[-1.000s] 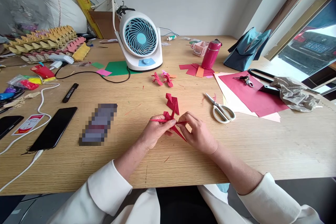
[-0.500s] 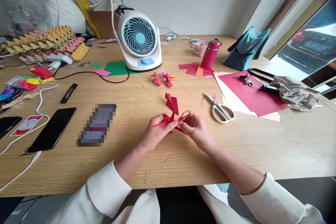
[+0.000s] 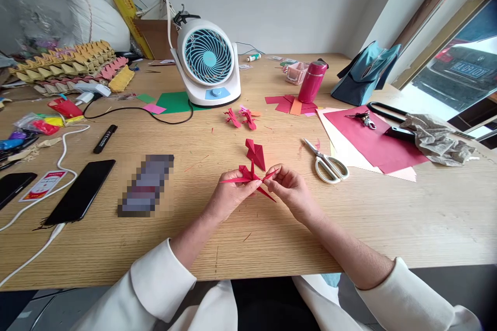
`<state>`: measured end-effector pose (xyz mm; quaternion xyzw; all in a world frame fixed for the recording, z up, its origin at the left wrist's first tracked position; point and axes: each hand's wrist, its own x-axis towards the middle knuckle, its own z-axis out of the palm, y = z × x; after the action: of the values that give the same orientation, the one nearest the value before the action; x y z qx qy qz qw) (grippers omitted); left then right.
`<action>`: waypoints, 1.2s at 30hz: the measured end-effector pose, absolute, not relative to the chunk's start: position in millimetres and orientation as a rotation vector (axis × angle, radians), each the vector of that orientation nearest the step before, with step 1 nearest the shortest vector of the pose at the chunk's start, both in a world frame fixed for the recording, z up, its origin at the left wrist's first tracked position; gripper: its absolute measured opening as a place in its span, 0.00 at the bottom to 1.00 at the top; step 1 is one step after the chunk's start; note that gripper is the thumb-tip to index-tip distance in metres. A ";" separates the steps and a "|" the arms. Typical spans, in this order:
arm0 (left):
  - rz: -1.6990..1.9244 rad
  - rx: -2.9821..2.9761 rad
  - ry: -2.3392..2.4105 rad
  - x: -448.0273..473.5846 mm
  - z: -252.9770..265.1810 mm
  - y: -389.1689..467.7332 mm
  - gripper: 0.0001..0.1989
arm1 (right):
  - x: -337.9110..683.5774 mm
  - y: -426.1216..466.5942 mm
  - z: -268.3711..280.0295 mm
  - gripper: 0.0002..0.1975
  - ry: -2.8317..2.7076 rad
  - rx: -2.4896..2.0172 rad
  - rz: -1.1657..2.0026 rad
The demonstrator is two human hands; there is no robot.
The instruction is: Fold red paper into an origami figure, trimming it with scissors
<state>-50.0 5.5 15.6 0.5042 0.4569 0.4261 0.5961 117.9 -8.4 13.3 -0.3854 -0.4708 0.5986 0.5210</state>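
Observation:
A red folded-paper figure with several thin points is held between my hands above the table. My left hand pinches its body, thumb on top. Across from it, my right hand grips a narrow point on the figure's right side between thumb and fingers. Just beyond lies another red folded-paper piece, apart from my hands. Two small red folded-paper figures sit farther back. White-handled scissors rest to the right of my right hand, blades pointing away.
A white fan stands at the back. Phones and a marker lie left. At right are a pink bottle, red paper sheets, keys and a blue bag. Red scraps dot the wooden table.
The held paper figure has tilted slightly, and its lower point shows more clearly below my hands. Both hands keep their grip. The whole view has shifted a little.

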 end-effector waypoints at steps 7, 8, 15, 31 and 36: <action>1.005 1.337 1.041 -50.4 14.2 6.0 0.11 | 117.4 -8.2 7.5 0.17 -1.203 -0.947 1.342; 1.008 1.368 1.041 -50.8 13.8 6.4 0.11 | 117.9 -8.5 5.9 0.16 -1.227 -0.955 1.311; 0.950 1.560 1.075 -55.5 12.1 7.3 0.09 | 121.0 -8.6 -0.1 0.12 -1.361 -1.000 1.173; 0.978 1.624 1.033 -54.4 17.6 9.1 0.05 | 125.2 -10.1 7.2 0.12 -1.530 -1.014 1.117; 1.019 1.464 0.959 -53.0 18.1 7.5 0.08 | 130.8 -14.7 16.3 0.04 -1.807 -0.928 0.630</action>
<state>-53.0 7.5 18.1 0.6133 0.4016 0.4266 0.5297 130.8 -14.7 16.3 -0.3812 -0.7428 0.2587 0.4859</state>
